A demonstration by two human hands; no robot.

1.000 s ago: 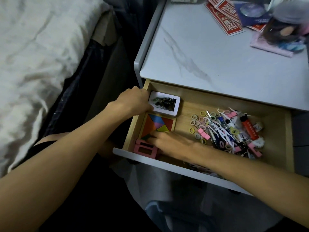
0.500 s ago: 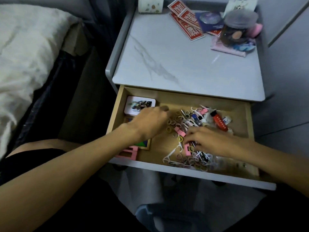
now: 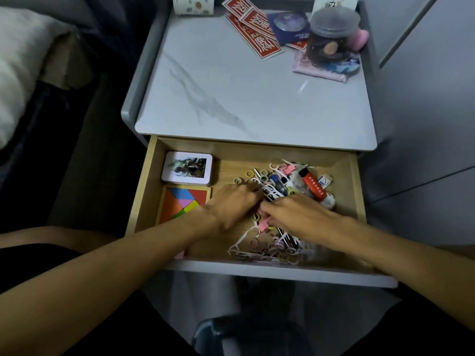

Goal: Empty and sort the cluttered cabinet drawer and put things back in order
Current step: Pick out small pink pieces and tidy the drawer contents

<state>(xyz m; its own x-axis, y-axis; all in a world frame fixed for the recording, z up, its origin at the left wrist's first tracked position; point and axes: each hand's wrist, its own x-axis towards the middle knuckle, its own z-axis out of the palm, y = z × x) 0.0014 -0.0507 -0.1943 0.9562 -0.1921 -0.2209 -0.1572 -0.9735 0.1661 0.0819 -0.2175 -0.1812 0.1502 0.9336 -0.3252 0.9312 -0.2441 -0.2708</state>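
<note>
Wooden drawer (image 3: 231, 164) stands pulled out, its clutter heap (image 3: 280, 183) lying centre-right. Left hand (image 3: 231, 204) curls into the heap, grip unclear; right hand (image 3: 298, 217) rests flat on it. Emptying seems barely begun; next, gather a handful and lift it to the bench (image 3: 231, 86).

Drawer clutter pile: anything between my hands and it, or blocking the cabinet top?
Nothing visible. The left hand and right hand touch the pile of white floss picks and pink clips; the grey marble-look cabinet top holds things only at its far edge.
</note>
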